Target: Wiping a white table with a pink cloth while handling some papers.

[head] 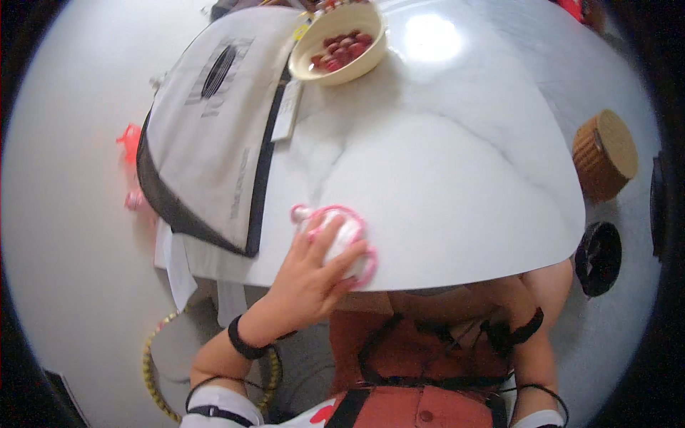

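My left hand [307,273] lies over a crumpled white cloth with a pink edge [342,235] near the front edge of the white marble-patterned table [439,176]. Its fingers are spread across the cloth and grip it against the tabletop. A black band circles that wrist. My right hand [505,299] is low at the right, in shadow by my legs and partly under the table edge. Its fingers are not clear, so I cannot tell whether it holds anything.
A white cover with dark trim and writing [214,123] takes up the table's left side. Beside it lie a slim white bar [287,111] and a cream bowl [369,59] of red, grape-like fruit [342,51]. A woven stool [604,155] and black bin [598,259] stand at right.
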Motion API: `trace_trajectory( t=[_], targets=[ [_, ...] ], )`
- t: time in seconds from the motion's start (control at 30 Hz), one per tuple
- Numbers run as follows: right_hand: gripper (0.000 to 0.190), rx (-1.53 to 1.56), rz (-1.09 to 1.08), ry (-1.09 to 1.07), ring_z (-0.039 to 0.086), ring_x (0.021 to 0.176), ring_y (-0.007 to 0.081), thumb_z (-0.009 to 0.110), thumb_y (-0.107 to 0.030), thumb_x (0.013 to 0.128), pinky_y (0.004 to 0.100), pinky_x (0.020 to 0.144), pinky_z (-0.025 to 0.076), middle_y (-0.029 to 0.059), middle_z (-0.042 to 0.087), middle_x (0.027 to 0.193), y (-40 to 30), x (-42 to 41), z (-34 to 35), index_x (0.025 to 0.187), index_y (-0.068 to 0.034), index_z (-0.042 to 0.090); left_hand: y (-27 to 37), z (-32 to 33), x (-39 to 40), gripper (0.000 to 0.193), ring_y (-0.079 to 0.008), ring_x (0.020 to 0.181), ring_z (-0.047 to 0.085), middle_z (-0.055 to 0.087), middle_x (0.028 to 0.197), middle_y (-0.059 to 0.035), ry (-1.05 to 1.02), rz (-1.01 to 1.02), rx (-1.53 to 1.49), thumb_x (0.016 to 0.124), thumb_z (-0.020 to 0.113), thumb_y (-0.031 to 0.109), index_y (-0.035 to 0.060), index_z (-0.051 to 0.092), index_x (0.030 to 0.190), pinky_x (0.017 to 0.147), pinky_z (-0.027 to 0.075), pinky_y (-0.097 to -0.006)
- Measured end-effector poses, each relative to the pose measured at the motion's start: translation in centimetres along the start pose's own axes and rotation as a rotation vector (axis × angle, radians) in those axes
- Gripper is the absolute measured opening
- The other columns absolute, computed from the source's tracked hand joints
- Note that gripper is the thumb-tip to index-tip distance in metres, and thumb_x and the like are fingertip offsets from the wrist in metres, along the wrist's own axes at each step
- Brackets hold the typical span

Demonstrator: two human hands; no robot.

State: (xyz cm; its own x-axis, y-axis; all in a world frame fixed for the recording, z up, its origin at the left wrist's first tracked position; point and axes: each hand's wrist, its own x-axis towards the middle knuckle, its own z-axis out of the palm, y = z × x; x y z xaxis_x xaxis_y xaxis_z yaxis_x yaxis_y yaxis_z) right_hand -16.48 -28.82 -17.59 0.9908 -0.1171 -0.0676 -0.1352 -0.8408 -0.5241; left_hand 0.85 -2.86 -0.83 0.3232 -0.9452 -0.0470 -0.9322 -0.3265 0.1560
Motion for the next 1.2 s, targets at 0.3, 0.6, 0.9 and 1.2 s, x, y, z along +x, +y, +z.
trace_trajectory(
  t=[0.3, 0.6, 0.9, 1.2],
  targets=[
    [0.036, 0.021, 0.06, 0.049, 0.058, 0.107, 0.0327, 0.064, -0.027, 0.082, 0.0441, 0.092, 0.044, 0.0158, 0.063, 0.111, 0.7, 0.3, -0.8, 0.111, -0.006, 0.062, -3.8, -0.7, 11.7, 0.048, -0.0493, 0.122, 0.036, 0.034, 0.136, -0.0284, 0.025, -0.046, 0.121, 0.089, 0.049, 0.016, 0.0098, 0.039, 0.136, 0.103, 0.029, -0.0539],
    [0.035, 0.067, 0.129, 0.181, 0.059, 0.105, 0.0305, 0.066, -0.027, 0.081, 0.042, 0.092, 0.045, 0.015, 0.064, 0.109, 1.3, 1.0, 1.0, 0.109, -0.005, 0.064, 3.4, 2.5, 20.6, 0.051, -0.0513, 0.12, 0.038, 0.037, 0.135, -0.0292, 0.132, 0.072, 0.187, 0.089, 0.049, 0.032, 0.0168, 0.04, 0.137, 0.094, 0.022, -0.0747],
    [0.033, 0.102, -0.027, -0.36, 0.059, 0.109, 0.0264, 0.065, -0.021, 0.084, 0.036, 0.095, 0.044, 0.0151, 0.064, 0.112, -2.3, -5.1, -8.4, 0.111, -0.002, 0.064, -5.4, -1.3, 15.0, 0.057, -0.043, 0.139, 0.016, 0.02, 0.148, -0.027, 0.194, 0.021, -0.112, 0.092, 0.055, 0.031, 0.0113, 0.036, 0.142, 0.112, 0.018, -0.0512],
    [0.052, -0.019, -0.193, 0.195, 0.041, 0.128, 0.0349, 0.068, -0.024, 0.083, 0.042, 0.106, 0.032, 0.0213, 0.042, 0.139, -9.5, 5.1, -20.0, 0.13, -0.007, 0.052, -14.8, -1.2, 10.6, 0.053, -0.0339, 0.134, 0.033, 0.036, 0.141, -0.0245, -0.013, -0.04, -0.505, 0.091, 0.054, 0.029, -0.0041, 0.044, 0.131, 0.111, 0.027, -0.0375]
  ],
)
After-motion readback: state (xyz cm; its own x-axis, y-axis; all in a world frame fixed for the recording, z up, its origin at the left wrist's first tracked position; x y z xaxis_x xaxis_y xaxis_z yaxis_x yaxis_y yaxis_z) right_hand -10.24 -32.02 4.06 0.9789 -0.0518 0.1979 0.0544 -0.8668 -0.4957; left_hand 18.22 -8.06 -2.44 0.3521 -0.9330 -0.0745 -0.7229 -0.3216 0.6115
